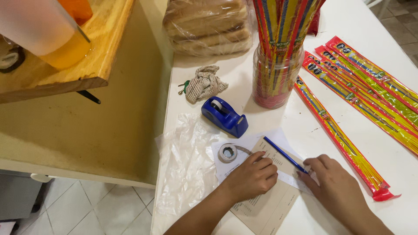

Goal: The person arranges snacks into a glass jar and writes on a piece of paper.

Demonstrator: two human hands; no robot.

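Both hands rest on paper at the near edge of the white worktop [313, 135]. Left hand [251, 176] lies curled, knuckles up, pressing a brown sheet [265, 209] and a white slip [244, 150]; it grips nothing. Right hand [335, 185] pinches the lower end of a blue pen [285, 154] that slants up-left across the paper; its palm is hidden. Just left sits a tape roll [227, 152], beside a clear plastic bag [185, 161]. Beyond stands a blue tape dispenser [224, 116], then a knotted cloth [204, 83]. A glass jar [277, 78] holds upright striped candy sticks, tops cut off by the frame. More sticks [357, 95] lie flat to the right. Farthest, bagged bread [208, 26] is partly cropped.
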